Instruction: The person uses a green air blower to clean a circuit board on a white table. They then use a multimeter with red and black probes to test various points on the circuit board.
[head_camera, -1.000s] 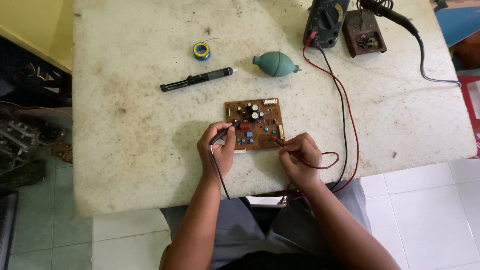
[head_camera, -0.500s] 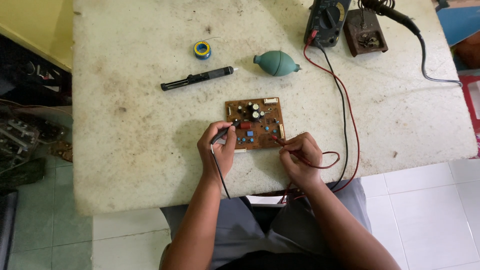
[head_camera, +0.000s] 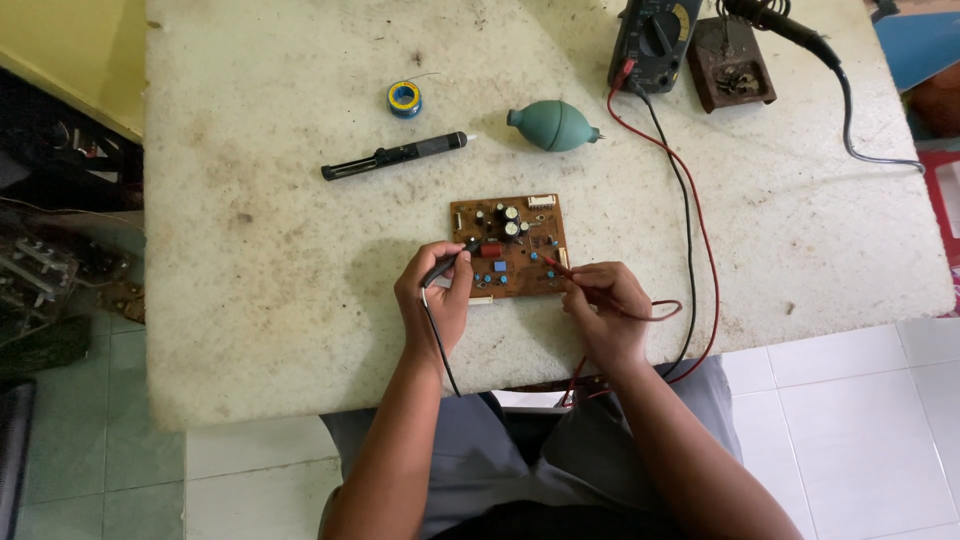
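flanking circuit board (head_camera: 509, 246): blower bulb (head_camera: 552, 125), desoldering pump (head_camera: 394, 156)

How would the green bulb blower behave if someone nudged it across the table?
The blower looks rounded and lies on its side, so it would probably roll or pivot rather than slide. It appears to be soft rubber and hollow, so likely light and squashy. Its tapered nozzle would probably make it curve, perhaps toward the board.

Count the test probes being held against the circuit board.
2: a black probe in the left hand, a red probe in the right hand, both tips on the circuit board.
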